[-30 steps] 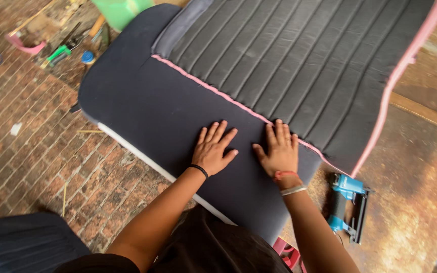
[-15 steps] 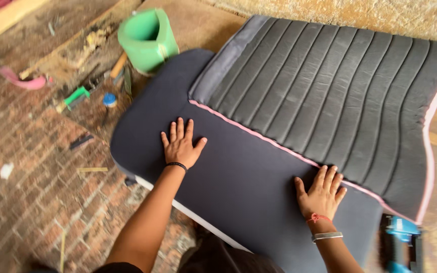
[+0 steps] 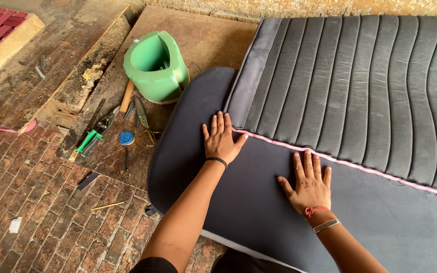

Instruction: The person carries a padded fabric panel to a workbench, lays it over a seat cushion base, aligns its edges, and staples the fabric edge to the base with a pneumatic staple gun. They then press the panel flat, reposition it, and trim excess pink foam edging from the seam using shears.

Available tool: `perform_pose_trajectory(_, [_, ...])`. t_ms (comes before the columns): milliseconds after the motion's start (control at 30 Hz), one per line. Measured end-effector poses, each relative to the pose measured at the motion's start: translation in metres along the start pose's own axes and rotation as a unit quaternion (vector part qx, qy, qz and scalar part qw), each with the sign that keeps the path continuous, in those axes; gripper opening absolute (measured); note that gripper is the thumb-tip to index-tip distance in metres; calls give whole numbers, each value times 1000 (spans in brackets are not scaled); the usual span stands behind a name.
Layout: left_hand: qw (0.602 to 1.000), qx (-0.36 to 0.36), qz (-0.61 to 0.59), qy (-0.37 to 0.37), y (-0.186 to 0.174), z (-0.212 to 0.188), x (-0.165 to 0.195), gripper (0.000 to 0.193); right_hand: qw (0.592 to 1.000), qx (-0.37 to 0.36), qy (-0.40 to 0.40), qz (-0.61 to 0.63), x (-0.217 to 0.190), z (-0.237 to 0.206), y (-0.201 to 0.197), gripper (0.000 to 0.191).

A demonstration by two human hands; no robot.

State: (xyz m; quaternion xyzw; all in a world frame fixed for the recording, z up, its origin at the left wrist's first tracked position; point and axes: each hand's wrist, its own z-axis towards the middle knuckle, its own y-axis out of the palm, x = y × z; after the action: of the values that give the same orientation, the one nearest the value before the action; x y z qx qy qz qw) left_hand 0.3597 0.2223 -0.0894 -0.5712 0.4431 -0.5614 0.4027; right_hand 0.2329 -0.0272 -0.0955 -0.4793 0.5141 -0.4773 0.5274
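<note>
Left hand: the left hand (image 3: 220,139) lies flat and open, fingers spread, holding nothing. It presses on the smooth dark grey seat cushion (image 3: 259,212), right at the left end of the thin pink trim strip (image 3: 330,157). A black band is around its wrist.

Right hand: the right hand (image 3: 307,183) is also flat and open, fingers spread, holding nothing. It rests on the same cushion, just on the near side of the pink strip. A red string and a silver bangle are on its wrist.

Cushion: it lies on the floor in front of the person and fills the right half of the view.

Ribbed cover: a dark grey padded cover with long stitched ribs (image 3: 360,91) lies over the far part of the cushion. The pink strip runs along its near edge.

Green block: a hollow green foam block (image 3: 155,65) sits on the floor, far and left of the left hand.

Tools: green-handled snips (image 3: 96,133) and a small blue round thing (image 3: 126,137) lie left of the cushion.

Floor: red brick floor (image 3: 41,202) on the near left.
</note>
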Motion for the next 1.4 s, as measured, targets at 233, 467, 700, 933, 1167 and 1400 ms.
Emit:
perform_pose_trajectory(233, [999,26,-13,18,7,13,-4,93,1000,-4,23,0,-1,12,1,89])
perform_pose_trajectory(467, [1000,8,16,1,5,22,12,98,999,5,34,36,-1,8,-12,89])
perform_pose_trajectory(700, [1000,9,17,-10,9,34,18,101,997,-25,28,67,0,9,-39,90])
perform_pose_trajectory(933, [984,55,77,152,69,-25,150,79,988,-48,-35,143,45,-10,-59,95])
perform_pose_trajectory(1167, [981,74,101,147,81,-42,208,83,985,74,123,100,234,-18,-50,80])
perform_pose_trajectory(1400, [986,65,89,129,78,-38,216,83,877,117,414,216,368,-11,-35,84])
